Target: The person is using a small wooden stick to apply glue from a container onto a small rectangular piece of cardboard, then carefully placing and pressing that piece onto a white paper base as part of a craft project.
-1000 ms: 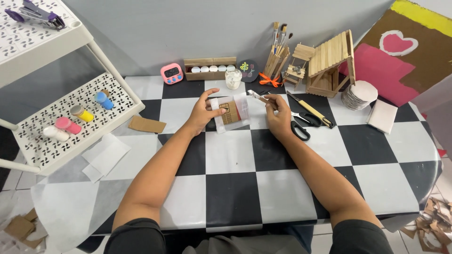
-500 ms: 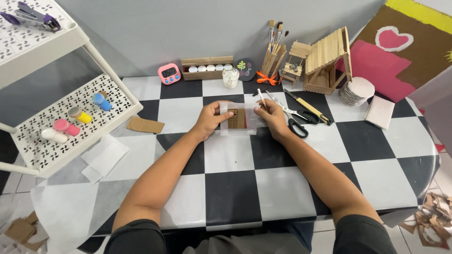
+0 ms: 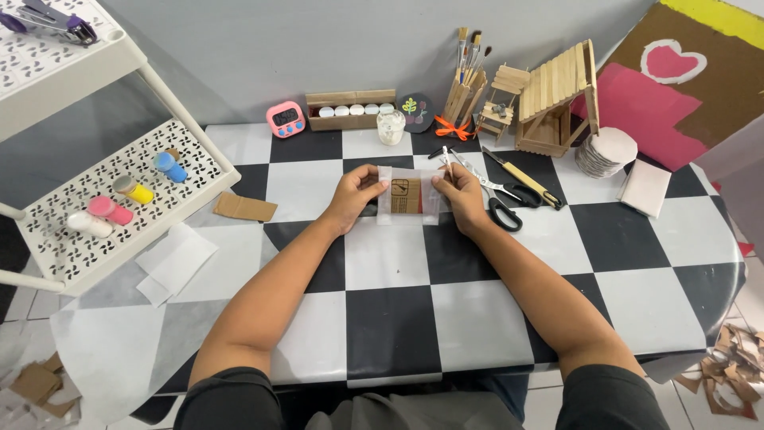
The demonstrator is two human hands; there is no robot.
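Both hands now drawn together at centre frame, left hand point(image 3: 356, 196) and right hand point(image 3: 458, 193) pinching the side edges of a clear packet point(image 3: 408, 197) holding brown card, earlier apart, packet flat on the checkered bench point(image 3: 398, 263), black-handled scissors point(image 3: 501, 203) just right.

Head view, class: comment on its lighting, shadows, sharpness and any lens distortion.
Head view: soft, even light; faint shadows only under the left hand, the right hand and the translucent sheet over a cardboard piece that they hold. Focus is sharp across the checkered table. The wide lens bows the table's edges and tilts the white shelf cart outward. No strong glare.
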